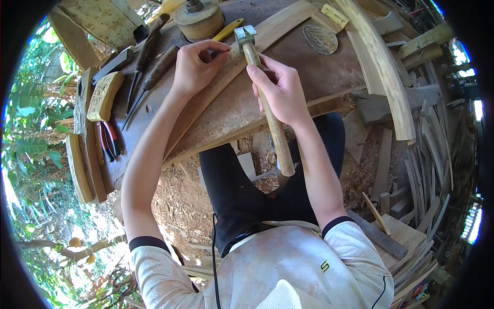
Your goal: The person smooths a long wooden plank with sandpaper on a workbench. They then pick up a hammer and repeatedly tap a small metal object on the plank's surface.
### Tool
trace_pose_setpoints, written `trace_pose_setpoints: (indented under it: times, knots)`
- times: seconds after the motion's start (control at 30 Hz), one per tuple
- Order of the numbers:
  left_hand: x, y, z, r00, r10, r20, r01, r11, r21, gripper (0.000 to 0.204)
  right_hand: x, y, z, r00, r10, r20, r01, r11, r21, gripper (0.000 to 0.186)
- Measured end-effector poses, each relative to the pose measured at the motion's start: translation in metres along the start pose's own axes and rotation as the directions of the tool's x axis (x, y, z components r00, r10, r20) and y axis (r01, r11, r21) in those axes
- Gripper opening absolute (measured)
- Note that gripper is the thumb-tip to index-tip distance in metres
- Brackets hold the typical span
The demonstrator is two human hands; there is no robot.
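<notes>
My right hand is wrapped around the wooden handle of a hammer, whose metal head points away from me over the bench. My left hand is closed, thumb and fingertips together in a pinch; whatever they may hold is too small or hidden to make out. It rests at a long, flat wooden strip that runs slantwise across the workbench. Just beyond my left fingers lies a yellow-handled tool, partly hidden.
Left on the bench are a screwdriver, a chisel-like tool, a curved wood block and red-handled pliers. A round wooden block stands at the back. Long timber overhangs the right edge; wood scraps lie below.
</notes>
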State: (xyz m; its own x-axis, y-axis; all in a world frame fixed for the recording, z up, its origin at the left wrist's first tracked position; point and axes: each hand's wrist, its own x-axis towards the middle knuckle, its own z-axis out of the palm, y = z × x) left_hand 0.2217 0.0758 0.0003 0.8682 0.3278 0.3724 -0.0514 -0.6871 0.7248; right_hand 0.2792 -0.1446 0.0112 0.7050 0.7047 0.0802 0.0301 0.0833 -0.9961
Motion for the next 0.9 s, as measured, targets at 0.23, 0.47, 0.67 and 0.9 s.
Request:
trace_pose_setpoints:
  times: [0.23, 0.47, 0.67, 0.9]
  knots:
    - [-0.001, 0.001, 0.003, 0.999, 0.045, -0.013, -0.045, 0.999, 0.015, 0.021, 0.0, 0.002, 0.0, 1.0, -0.026, -0.003, 0.026, 1.0, -0.01, 0.04]
    - [0.0, 0.008, 0.003, 0.997, 0.067, -0.037, -0.068, 0.998, -0.02, 0.05, 0.001, -0.013, -0.002, 0.999, 0.031, 0.011, -0.032, 0.992, 0.118, 0.039]
    - [0.001, 0.008, 0.001, 1.0, 0.019, -0.016, -0.019, 0.999, -0.042, 0.055, -0.005, -0.031, 0.004, 0.998, -0.065, 0.006, 0.064, 0.987, 0.149, 0.04]
    - [-0.002, 0.008, 0.001, 1.0, 0.018, -0.011, -0.018, 0.998, -0.058, 0.056, -0.006, -0.037, 0.008, 0.999, -0.037, 0.008, 0.035, 0.984, 0.172, 0.039]
